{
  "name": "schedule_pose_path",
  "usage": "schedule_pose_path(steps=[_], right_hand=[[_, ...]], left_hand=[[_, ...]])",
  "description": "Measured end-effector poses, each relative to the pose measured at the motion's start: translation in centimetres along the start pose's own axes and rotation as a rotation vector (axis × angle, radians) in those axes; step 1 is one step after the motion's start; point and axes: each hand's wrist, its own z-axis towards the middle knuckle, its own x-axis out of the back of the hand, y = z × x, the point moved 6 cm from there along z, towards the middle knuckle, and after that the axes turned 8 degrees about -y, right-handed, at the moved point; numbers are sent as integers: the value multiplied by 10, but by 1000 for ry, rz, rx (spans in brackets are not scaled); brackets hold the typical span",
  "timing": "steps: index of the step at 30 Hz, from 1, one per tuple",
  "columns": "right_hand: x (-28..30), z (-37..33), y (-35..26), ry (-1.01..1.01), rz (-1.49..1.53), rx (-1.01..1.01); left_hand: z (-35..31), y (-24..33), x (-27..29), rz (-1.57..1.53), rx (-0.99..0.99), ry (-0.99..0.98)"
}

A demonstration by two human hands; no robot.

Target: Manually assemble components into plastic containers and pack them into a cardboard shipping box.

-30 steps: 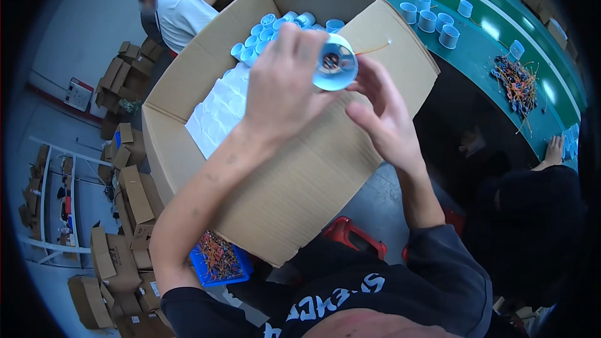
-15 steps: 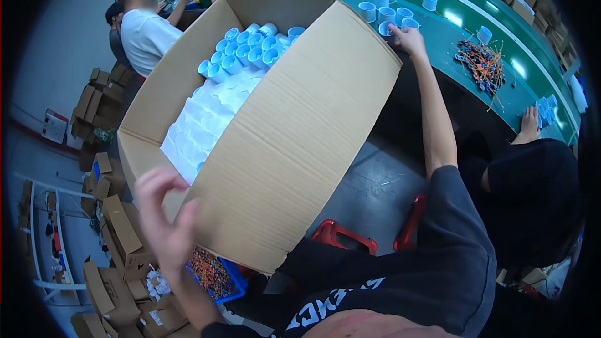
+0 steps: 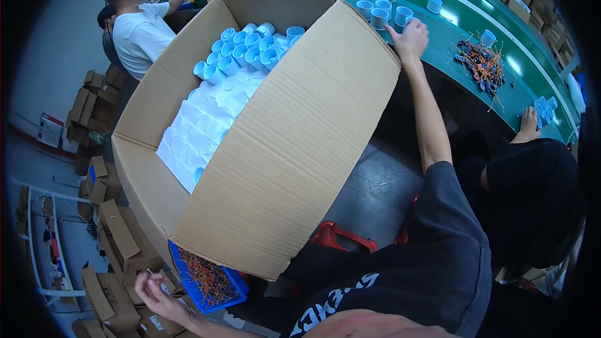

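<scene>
My left hand is low at the left, beside a blue tray full of small wired parts; its fingers are loosely curled and apart, with no clear grip on anything. Stretched over the edge of the green work surface, my right hand has its thumb spread from its fingers. It is right at a light-blue cup that it partly hides. Beside it stand more cups, one near my thumb. Between my arms sits a big cardboard box, with rows of blue cups on white paper.
A heap of orange-wired parts lies on the green work surface. At the right, a dark-clothed co-worker has a hand near stacked cups. Another person in white is at the far left. A red stool is below the box.
My left hand has come down and away from the box edge to beside the blue tray. My right hand has shifted right, off one cup and to another; its thumb has spread.
</scene>
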Motion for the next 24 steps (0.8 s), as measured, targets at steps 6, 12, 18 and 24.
schedule_pose_path(steps=[6, 12, 18, 24], right_hand=[[1, 40, 21, 101, -94, 318], [-40, 66, -23, 5, 33, 405], [-62, 86, -35, 16, 42, 467], [-102, 113, -46, -69, 93, 473]], left_hand=[[-100, -134, 64, 286, 211, 126], [-214, -201, 133, 518, 328, 280], [-293, -172, 151, 858, 272, 223], [-333, -204, 155, 695, 503, 197]])
